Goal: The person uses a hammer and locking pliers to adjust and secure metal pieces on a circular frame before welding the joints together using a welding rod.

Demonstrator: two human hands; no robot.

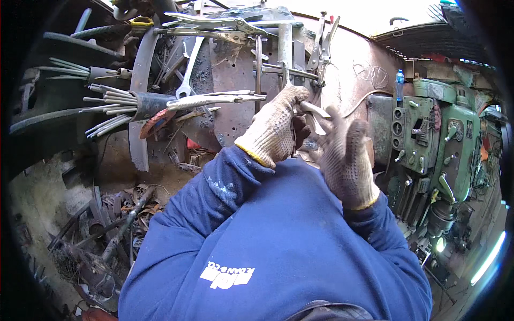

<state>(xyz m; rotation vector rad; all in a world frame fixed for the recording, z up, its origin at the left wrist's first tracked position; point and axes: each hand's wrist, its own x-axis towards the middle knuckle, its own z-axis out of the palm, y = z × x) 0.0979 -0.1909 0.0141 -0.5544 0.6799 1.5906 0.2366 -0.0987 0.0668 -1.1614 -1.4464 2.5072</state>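
Both my hands wear knitted work gloves with yellow cuffs, at the near edge of the metal bench. My left hand [276,124] is closed round a metal piece with two pale, flat prongs [316,110] pointing right; most of the piece is hidden by the glove. Close beside the prongs is my right hand [349,163], its fingers smeared by motion, so whether it grips anything cannot be made out. Left of my left hand lies a long pale metal tool [214,99]. An open-ended wrench [190,68] rests behind it.
Locking pliers [211,25] lie at the back; more pliers [321,45] stand farther right. Tubes hold thin rods [115,100] at left, near an orange-red ring [155,124]. A green machine [433,128] and a blue bottle [399,83] occupy the right. Scrap metal [107,230] fills the lower left.
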